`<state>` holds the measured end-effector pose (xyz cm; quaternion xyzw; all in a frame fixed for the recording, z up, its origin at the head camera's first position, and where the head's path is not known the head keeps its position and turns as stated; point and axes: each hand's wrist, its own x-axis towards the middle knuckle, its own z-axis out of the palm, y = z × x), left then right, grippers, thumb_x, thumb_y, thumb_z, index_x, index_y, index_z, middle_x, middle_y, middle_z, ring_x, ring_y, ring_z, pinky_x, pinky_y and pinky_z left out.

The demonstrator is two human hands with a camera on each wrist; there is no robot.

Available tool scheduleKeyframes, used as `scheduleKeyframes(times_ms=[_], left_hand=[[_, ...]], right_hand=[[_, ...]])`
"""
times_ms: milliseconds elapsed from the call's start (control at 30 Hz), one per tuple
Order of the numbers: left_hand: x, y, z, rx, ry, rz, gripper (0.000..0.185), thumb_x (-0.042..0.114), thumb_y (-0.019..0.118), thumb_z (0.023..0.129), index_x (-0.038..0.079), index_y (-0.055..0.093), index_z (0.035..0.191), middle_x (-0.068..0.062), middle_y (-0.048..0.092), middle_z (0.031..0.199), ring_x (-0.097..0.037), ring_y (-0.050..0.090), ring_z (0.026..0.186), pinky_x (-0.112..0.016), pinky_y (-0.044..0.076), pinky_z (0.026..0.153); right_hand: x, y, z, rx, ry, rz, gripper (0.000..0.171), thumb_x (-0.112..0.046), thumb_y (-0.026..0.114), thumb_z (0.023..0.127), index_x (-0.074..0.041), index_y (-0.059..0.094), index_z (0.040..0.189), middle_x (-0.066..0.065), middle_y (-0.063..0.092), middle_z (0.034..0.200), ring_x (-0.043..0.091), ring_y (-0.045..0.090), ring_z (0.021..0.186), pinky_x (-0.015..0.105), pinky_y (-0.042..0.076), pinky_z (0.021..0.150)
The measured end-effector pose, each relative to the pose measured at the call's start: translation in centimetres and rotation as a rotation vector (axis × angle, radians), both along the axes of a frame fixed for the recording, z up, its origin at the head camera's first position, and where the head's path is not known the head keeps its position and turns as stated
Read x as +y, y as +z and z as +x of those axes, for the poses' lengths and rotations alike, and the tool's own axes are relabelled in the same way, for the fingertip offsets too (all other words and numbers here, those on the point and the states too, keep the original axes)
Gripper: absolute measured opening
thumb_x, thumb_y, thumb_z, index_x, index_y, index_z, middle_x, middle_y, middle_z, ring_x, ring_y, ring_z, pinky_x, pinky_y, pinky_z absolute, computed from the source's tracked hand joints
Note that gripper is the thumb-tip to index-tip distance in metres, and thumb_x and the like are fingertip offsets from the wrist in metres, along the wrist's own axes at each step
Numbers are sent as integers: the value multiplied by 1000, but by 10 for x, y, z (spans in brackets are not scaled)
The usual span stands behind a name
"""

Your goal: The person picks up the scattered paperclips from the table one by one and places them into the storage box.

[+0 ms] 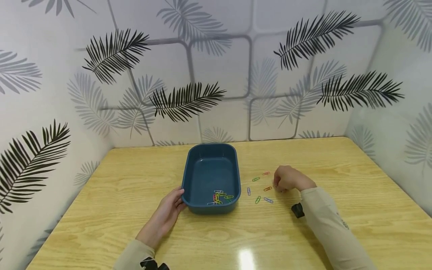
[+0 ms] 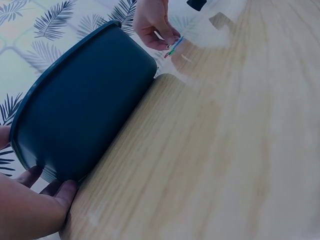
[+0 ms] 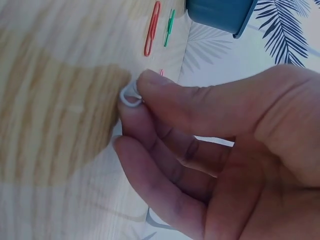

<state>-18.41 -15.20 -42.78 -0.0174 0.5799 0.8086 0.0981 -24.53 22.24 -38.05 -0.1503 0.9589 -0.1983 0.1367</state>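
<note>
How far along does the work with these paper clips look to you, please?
Apparently done: a cluster of paper clips already lies in the blue tray, at its near end. In hand: the right hand pinches a pale clip, while the left hand holds the tray's near left corner. Seemingly left: six loose clips visible on the table, to the tray's right.

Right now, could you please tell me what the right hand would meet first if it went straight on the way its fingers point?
The right hand seems to point down, so it would probably meet the tabletop first, just beside the orange paper clip; the gap is hard to judge.
</note>
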Motion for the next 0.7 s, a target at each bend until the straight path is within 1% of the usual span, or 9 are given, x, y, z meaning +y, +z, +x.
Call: scheduleKeyframes(times_ms=[100,233,367,500,600,700], left_hand=[[0,1,0,1,7,2,49,15,46,100,-11,37,140,-11,57,119,-17,53,105,-27,44,90],[0,1,0,1,1,-4,49,15,46,100,-11,36,140,-11,56,121,-17,52,106,-27,43,91],[-1,1,-1,8,-1,3,50,16,47,100,-11,36,141,-12,56,123,-18,52,108,-28,42,93],[-1,1,-2,5,-8,8,51,16,47,99,-10,36,141,-12,55,124,-18,51,110,-29,41,95],[-1,1,-1,0,-12,8,50,16,47,100,-10,36,141,-12,55,124,-19,51,110,-29,41,95],[-1,0,-1,3,-8,7,50,16,47,100,-11,36,141,-13,54,125,-19,51,110,-29,41,95]], right_hand=[[0,0,-1,-9,-4,-8,9,9,64,77,0,66,78,4,59,71,16,53,62,25,44,54],[1,1,-1,-19,-13,-30,12,11,62,77,-1,64,77,4,58,71,15,53,62,25,44,54],[1,1,-2,10,-3,-52,15,12,59,77,-2,63,76,4,57,71,16,51,61,26,42,54],[2,0,-4,42,24,-78,15,11,61,78,-3,63,75,4,57,72,17,49,61,27,41,55],[2,-1,-4,43,36,-93,13,10,63,79,-3,63,77,4,58,73,16,49,62,27,42,56],[2,-2,-4,44,47,-96,14,11,61,77,-3,64,78,4,57,72,16,49,61,28,41,55]])
